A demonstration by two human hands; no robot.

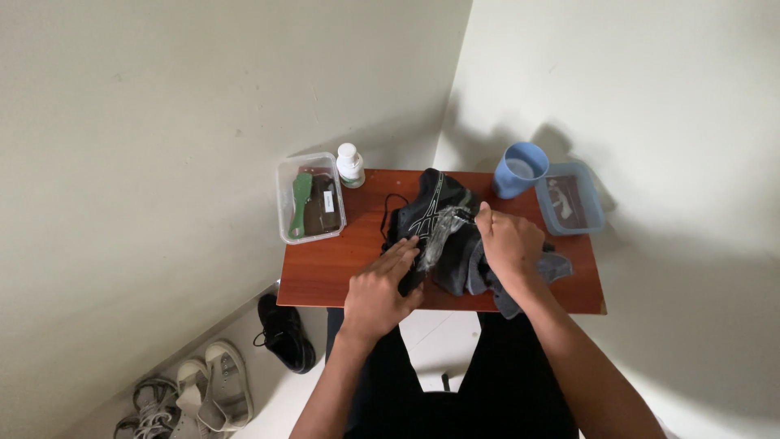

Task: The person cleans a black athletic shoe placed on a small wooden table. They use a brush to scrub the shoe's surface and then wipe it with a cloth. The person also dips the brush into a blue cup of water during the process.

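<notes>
One black sneaker (431,213) lay on the small red-brown table (325,272), and both hands were on it — the left hand (378,294) pressed flat with fingers spread against the near end of the shoe, the right hand (508,242) closed around a grey cloth (473,272) held against the shoe's side. Two clear plastic containers sat on the table: the left container (284,203) held a green brush (301,203) and something dark, the blue-tinted container (597,207) on the right held a dark item I could not make out. One blue cup (513,175), one white bottle (350,165). Down on the floor — one black shoe (286,333) and a few pale shoes (199,394), the exact count unclear.
</notes>
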